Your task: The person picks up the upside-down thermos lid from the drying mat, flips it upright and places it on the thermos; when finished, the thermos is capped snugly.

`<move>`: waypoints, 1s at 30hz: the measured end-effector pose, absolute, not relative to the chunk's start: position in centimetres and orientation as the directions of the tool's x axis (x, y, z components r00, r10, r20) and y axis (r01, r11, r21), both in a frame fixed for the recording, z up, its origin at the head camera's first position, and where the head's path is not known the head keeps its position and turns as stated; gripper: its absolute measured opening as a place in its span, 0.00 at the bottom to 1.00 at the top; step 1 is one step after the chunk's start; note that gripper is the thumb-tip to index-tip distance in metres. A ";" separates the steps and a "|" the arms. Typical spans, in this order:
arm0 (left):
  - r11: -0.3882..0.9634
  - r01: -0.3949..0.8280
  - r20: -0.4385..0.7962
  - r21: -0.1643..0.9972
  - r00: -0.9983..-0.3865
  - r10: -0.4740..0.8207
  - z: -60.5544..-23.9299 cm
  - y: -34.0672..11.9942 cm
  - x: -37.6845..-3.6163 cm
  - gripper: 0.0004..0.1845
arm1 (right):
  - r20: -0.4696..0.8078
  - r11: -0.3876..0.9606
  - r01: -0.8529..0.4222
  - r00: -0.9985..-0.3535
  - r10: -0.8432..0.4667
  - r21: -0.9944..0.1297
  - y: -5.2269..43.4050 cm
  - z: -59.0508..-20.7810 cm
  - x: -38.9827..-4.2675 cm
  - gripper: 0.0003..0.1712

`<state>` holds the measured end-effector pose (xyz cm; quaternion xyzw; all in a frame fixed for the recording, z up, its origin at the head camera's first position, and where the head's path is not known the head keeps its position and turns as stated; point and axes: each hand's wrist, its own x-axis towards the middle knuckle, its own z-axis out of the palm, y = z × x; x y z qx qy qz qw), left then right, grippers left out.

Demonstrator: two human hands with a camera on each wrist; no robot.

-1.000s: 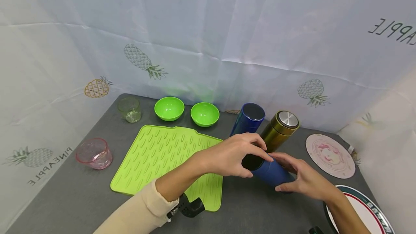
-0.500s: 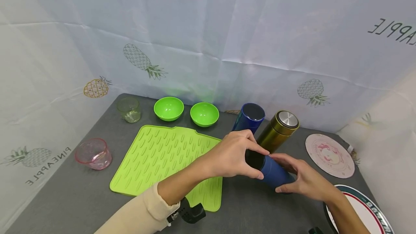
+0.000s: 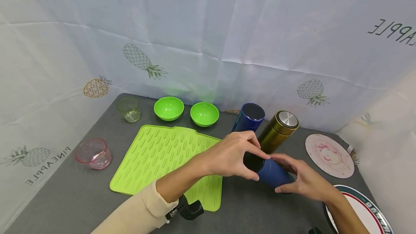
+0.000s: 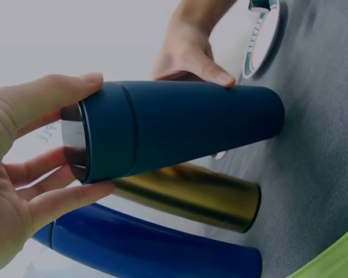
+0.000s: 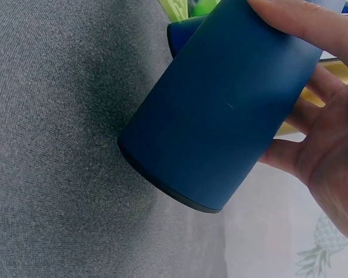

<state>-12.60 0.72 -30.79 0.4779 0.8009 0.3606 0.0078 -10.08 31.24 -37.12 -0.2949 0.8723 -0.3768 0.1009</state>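
Observation:
A matte dark-blue thermos (image 3: 276, 174) is held between both hands, its dark glossy top turned toward the left hand. With thumb and fingertips, the left hand (image 3: 235, 154) grips the upper band (image 4: 109, 133) of the thermos, just above a seam. The right hand (image 3: 303, 178) holds the body lower down, thumb on the near side and fingers around the far side. In the right wrist view the black-edged base of the thermos shows close over the grey table (image 5: 58, 174). Just behind it stand a gold thermos (image 3: 274, 134) with a silver cap and a shiny blue thermos (image 3: 248, 118).
A green drying mat (image 3: 162, 158) lies left of the hands. Two green bowls (image 3: 169, 108), a greenish glass (image 3: 129, 109) and a pink glass (image 3: 94, 154) stand behind and left. A pink round mat (image 3: 329, 155) and a rimmed plate (image 3: 357, 208) lie at the right.
The left hand's thumb and fingers shifted rightward along the upper part of the thermos, then slightly back left. The right hand and the thermos stay in place.

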 end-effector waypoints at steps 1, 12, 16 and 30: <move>0.287 0.761 0.334 0.581 -0.545 0.769 -30.8 0.7 -12.6 0.26 | 0.044 0.545 -0.436 -0.808 -0.588 -0.717 31.3 -37.1 -10.1 0.47; 0.336 0.754 0.411 0.565 -0.610 0.678 -30.7 -0.9 -12.5 0.33 | 0.121 0.453 -0.387 -0.851 -0.511 -0.803 32.6 -37.6 -9.2 0.50; 0.325 0.755 0.439 0.569 -0.613 0.657 -30.4 -2.9 -12.5 0.29 | 0.187 0.343 -0.349 -0.885 -0.426 -0.872 33.7 -37.9 -8.5 0.53; 0.538 0.691 0.442 0.483 -0.723 0.531 -32.0 -9.4 -11.8 0.25 | 0.257 0.378 -0.277 -0.961 -0.103 -0.883 37.1 -38.2 -11.0 0.61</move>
